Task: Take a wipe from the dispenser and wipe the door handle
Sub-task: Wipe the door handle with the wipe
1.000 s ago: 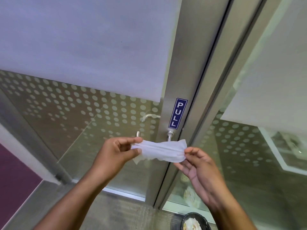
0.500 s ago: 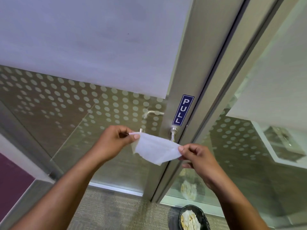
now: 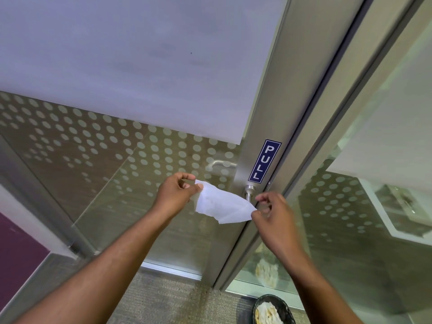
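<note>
We pinch the white rectangular wet wipe (image 3: 221, 203) at opposite corners: our left hand (image 3: 174, 195) at its upper left, our right hand (image 3: 272, 215) at its lower right. The wipe hangs stretched before the silver metal door handle (image 3: 249, 192). Both forearms reach forward. A black basket (image 3: 272, 309) below holds crumpled wipes.

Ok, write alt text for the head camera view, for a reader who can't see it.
Two bare hands stretch a white wipe in front of a metal door handle, the left hand pinching its upper corner and the right hand its lower corner. A blue PULL sign sits on the door frame just above the handle, beside dotted frosted glass.
</note>
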### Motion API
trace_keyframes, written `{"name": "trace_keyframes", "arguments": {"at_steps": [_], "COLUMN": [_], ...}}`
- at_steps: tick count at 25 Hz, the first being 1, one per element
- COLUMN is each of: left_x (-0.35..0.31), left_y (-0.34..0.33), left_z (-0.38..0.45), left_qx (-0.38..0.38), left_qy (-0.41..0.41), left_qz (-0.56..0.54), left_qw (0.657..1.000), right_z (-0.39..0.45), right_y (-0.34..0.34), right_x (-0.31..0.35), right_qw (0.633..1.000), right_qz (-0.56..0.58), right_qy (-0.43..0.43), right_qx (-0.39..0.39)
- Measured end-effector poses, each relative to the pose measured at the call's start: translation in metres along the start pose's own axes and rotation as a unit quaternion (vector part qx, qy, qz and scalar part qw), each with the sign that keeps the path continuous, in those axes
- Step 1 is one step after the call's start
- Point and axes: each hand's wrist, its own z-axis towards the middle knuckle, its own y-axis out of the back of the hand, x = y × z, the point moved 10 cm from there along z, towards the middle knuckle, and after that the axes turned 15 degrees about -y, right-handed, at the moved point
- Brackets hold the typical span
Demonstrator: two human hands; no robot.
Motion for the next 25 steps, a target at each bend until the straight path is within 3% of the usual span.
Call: {"name": "trace_keyframes", "arguments": {"at_steps": [2,4,7,9,12,18,25], "left_x": [-0.023,-0.076,-0.149,-0.163,-0.156,-0.134,-0.13], "left_y": [0.013,0.03,0.011,-0.018,-0.048,-0.055,-0.056], "left_z": [-0.001,-0.006,-0.018,-0.008,0.01,0.028,0.034], "left_qx": [-0.05,-0.115,-0.128,-0.073,-0.039,-0.081,-0.092], "left_qy": [-0.072,-0.254,-0.536,-0.597,-0.619,-0.626,-0.637], "left_qz": [0.02,0.111,0.31,0.406,0.494,0.556,0.543], "left_qw": [0.996,0.954,0.775,0.688,0.61,0.541,0.54], "right_z": [-0.02,-0.037,-0.045,-0.037,-0.029,-0.033,-0.034], "right_y": [-0.006,-0.033,-0.089,-0.112,-0.116,-0.092,-0.079], "right_x": [0.039,0.07,0.086,0.083,0.072,0.05,0.057], "right_qw": [0.989,0.963,0.922,0.92,0.932,0.908,0.909], "right_qz": [-0.021,-0.077,-0.188,-0.224,-0.201,-0.164,-0.137], "right_qy": [0.141,0.256,0.337,0.32,0.302,0.382,0.388], "right_qx": [-0.041,-0.04,-0.017,-0.006,-0.016,-0.052,-0.066]}}
